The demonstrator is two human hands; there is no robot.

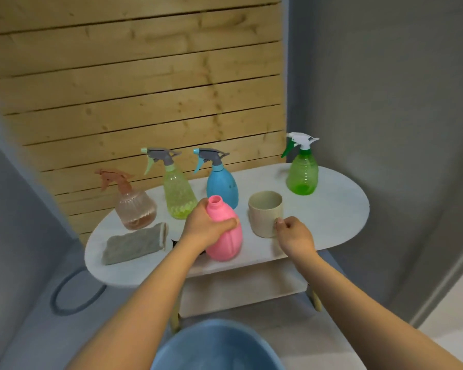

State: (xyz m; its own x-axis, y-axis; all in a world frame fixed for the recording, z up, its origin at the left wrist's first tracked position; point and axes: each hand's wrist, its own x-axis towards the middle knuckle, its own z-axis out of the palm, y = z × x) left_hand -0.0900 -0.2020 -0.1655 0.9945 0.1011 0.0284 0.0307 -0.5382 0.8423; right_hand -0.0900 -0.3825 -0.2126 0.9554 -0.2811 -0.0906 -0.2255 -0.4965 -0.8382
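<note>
L hand [206,228] wraps fingers + thumb round open-necked pink bottle [226,244], upright nr front edge of table [332,209]. R hand [294,236] pinches handle of beige cup [265,212], just beside bottle at its 3 o'clock.

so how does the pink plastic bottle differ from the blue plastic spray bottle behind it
The pink plastic bottle has an open neck, no sprayer; the blue plastic spray bottle carries a grey trigger head. The left hand grips the pink one; the blue one stands untouched. Both are opaque and pear-shaped.
</note>
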